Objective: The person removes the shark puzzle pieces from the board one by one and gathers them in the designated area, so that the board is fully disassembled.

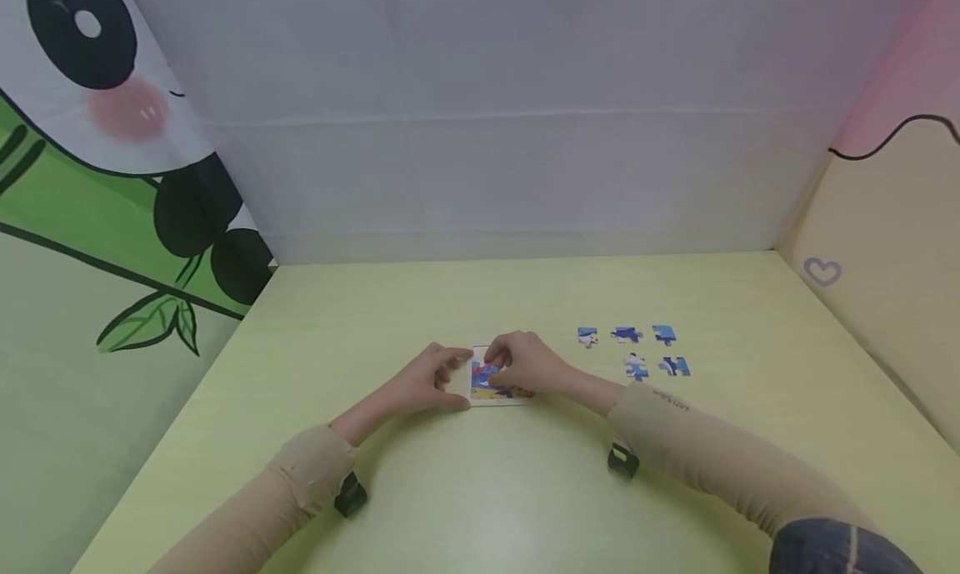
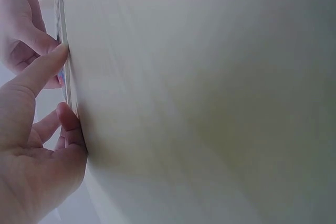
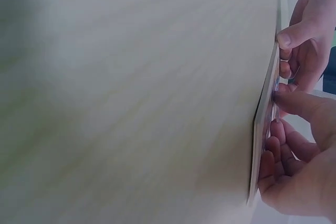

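A small jigsaw puzzle board [image 1: 498, 402] with a pale rim lies flat on the table, its picture blue above and yellow below. My left hand [image 1: 431, 380] holds the board's left side, thumb at the near corner and forefinger at the far one. Over the picture, my right hand [image 1: 528, 364] pinches a small blue puzzle piece [image 1: 487, 371] between thumb and forefinger, low against the board. The right hand covers the board's right part. In the right wrist view the board's edge [image 3: 257, 150] shows side-on, and the fingers mostly hide the piece.
Several loose puzzle pieces lie in two rows to the right, among them one at the back right [image 1: 663, 334] and one nearer [image 1: 636, 366]. The pale yellow table [image 1: 480, 491] ends at a grey-white back wall [image 1: 510, 174]. Printed panels stand at both sides.
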Motion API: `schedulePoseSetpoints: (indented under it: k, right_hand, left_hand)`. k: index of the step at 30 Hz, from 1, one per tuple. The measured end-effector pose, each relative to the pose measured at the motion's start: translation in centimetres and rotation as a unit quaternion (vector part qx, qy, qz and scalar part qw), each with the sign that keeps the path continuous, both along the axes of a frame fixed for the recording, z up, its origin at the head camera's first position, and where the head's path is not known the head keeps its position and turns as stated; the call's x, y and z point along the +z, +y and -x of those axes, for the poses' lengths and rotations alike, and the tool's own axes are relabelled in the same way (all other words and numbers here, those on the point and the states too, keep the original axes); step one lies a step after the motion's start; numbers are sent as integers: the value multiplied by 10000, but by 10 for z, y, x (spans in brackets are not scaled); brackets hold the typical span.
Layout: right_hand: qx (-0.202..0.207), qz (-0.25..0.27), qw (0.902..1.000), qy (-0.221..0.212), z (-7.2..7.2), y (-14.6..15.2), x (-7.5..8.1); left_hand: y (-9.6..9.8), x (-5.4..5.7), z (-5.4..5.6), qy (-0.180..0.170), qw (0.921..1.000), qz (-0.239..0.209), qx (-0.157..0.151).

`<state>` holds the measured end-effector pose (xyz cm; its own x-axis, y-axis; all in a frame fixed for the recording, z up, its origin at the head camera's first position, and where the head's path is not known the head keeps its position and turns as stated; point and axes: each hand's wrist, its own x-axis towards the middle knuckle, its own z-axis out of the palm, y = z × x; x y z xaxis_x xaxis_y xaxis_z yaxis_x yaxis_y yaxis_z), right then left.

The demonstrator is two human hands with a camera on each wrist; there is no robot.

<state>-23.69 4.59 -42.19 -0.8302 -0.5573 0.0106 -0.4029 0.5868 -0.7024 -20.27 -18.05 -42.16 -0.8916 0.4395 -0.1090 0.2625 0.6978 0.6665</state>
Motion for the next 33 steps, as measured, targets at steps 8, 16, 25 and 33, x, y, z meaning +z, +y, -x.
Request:
schedulePoseSetpoints:
  k: [8,16,25,33]
  right_hand:
    - [-30,-1,9998,181,-2,0,-1]
    - [124,69,9996,246,0,1,-5]
    - [19,187,9997,177,-5,1,-3]
    - [-214,137,9996,145,-5,5,0]
  left_hand:
    - [-1,-2,1,10,10000,-16,-11]
    - [-1,0,0,-19,10000,7,-2]
    - [-1,0,-1,-34,10000,-15,5]
    - [-1,1,-1,-43,10000,-17,24]
